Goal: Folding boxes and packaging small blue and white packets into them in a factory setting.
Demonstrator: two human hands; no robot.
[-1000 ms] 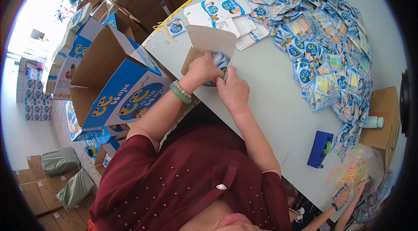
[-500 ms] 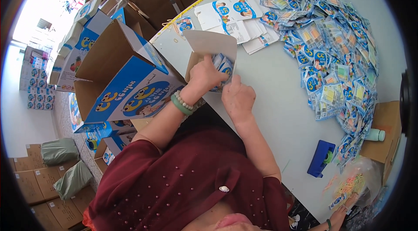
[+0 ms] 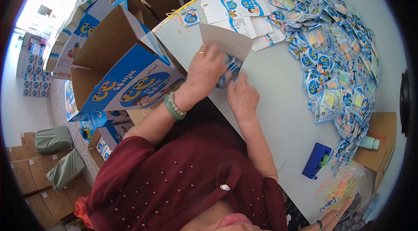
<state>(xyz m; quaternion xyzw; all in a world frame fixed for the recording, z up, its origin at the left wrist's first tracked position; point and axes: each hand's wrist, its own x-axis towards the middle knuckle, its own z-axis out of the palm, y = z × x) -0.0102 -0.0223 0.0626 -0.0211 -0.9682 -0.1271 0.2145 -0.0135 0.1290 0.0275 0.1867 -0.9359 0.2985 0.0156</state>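
In front of me on the white table stands a small white box (image 3: 224, 39), its flap raised, with several blue-and-clear sachets (image 3: 231, 70) inside. My left hand (image 3: 204, 70), with a ring and bracelets at the wrist, is over the box's left side. Its fingers are bent near the flap and smeared by motion. My right hand (image 3: 244, 98) has its thumb and fingers closed on the box's near right corner. The far left wall of the box is hidden behind my left hand.
A large open blue carton (image 3: 126, 74) stands at my left. Flat white cartons (image 3: 237, 6) lie at the back, and a heap of sachets (image 3: 324, 57) curves along the right. A blue tape dispenser (image 3: 316, 161) is nearer. Another person's hand (image 3: 342, 211) touches a clear bag (image 3: 352, 183).
My left hand has come out of the small box and up to its left side. The box has shifted slightly right and turned. My right hand stays at its corner.
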